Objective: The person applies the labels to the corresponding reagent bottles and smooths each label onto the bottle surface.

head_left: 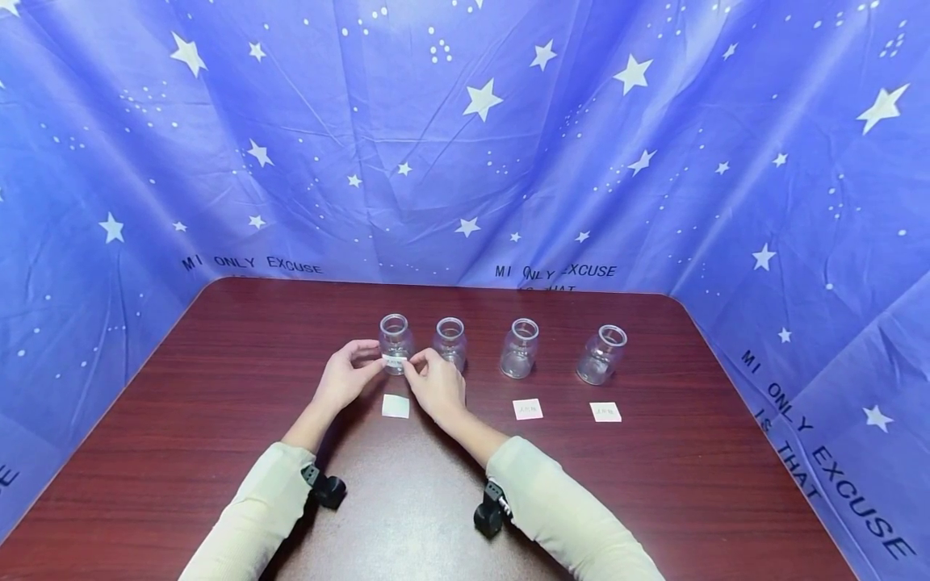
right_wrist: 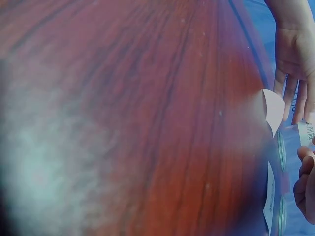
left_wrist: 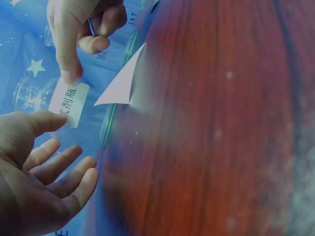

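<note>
Head view downward; wrist views close

The worktop (head_left: 392, 516) is reddish brown with dark grain. The curtain (head_left: 407, 97) is blue-violet, patterned with white stars and dots. Jars (head_left: 520, 355) are colourless, the label (left_wrist: 73, 105) white with dark characters, sleeves (head_left: 254, 504) pale cream, wrist cameras (head_left: 488, 520) black.

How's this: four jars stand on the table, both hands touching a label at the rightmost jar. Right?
"Rightmost" is wrong: the head view shows the left hand and right hand touching the label at the leftmost jar. The rest stands.
</note>
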`<state>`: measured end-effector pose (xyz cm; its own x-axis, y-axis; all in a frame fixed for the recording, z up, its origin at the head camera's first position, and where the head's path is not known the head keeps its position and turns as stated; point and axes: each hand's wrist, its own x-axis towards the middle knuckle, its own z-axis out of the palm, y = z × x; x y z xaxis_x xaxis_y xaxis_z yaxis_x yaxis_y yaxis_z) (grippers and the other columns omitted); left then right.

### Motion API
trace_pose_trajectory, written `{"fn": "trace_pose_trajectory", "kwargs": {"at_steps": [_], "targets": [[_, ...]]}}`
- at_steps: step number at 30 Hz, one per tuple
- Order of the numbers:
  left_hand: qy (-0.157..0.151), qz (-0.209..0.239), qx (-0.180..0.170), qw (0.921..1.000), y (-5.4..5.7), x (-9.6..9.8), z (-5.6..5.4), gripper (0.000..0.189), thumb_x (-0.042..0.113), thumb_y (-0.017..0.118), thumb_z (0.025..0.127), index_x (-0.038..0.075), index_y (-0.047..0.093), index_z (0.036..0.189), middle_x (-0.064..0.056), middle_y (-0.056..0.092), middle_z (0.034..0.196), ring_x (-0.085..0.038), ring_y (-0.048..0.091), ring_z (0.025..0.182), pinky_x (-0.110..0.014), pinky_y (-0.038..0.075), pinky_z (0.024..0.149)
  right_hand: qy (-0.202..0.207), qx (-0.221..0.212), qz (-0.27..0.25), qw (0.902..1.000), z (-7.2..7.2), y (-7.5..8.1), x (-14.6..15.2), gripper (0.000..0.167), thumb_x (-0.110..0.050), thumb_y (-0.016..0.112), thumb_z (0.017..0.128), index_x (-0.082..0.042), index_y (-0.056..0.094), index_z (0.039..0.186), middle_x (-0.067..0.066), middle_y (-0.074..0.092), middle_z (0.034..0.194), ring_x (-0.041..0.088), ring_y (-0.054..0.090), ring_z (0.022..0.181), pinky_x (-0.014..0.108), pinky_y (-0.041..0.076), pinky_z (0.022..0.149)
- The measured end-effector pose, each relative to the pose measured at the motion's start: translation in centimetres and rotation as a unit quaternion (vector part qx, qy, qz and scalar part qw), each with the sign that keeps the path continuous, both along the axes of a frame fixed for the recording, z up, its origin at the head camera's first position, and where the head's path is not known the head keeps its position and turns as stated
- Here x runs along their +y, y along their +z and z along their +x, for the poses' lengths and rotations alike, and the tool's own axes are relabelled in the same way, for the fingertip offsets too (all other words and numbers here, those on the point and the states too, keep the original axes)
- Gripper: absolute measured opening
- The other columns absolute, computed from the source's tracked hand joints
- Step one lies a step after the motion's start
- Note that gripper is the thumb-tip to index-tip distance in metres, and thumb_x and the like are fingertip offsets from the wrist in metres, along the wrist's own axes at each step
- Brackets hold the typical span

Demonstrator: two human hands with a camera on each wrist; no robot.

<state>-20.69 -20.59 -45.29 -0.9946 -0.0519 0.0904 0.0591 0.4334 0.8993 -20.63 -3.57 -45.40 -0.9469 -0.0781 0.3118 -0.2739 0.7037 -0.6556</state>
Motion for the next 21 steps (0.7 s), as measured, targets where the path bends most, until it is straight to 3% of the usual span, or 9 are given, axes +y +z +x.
{"fn": "trace_pose_trajectory", "kwargs": {"at_steps": [6,13,21], "targets": [[-0.006,0.003,0.001,1.0,-0.08,-0.02,-0.1,0.044,0.012,0.065,0.087,-0.001,0.051,0.125,-0.023,0.062,0.118,-0.035,0.063,0.103,-0.035,0.052,0.085,0.002,-0.005,0.024,0.9997,0.27,0.16,0.15,0.023,-0.037,0.064,0.085,-0.019,0.064,0.1,-0.009,0.059,0.059,0.004,0.051,0.053,0.024,0.042,0.054],[-0.016,-0.004,-0.004,0.9999,0.18,-0.05,-0.04,0.052,0.012,0.063,0.088,0.002,0.044,0.135,-0.021,0.059,0.124,-0.036,0.061,0.108,-0.041,0.05,0.09,0.01,-0.042,0.037,0.9984,0.51,0.62,-0.08,0.044,-0.037,0.065,0.083,-0.018,0.054,0.121,-0.009,0.059,0.06,0.004,0.052,0.053,0.024,0.04,0.052],[-0.019,-0.01,0.007,0.9997,0.12,0.0,-0.1,0.048,0.012,0.063,0.088,0.001,0.048,0.133,-0.021,0.061,0.121,-0.034,0.061,0.108,-0.043,0.047,0.093,0.021,-0.064,0.031,0.9973,0.3,0.5,-0.32,0.061,-0.036,0.065,0.084,-0.013,0.044,0.136,-0.007,0.057,0.058,0.003,0.05,0.052,0.024,0.04,0.052]]}}
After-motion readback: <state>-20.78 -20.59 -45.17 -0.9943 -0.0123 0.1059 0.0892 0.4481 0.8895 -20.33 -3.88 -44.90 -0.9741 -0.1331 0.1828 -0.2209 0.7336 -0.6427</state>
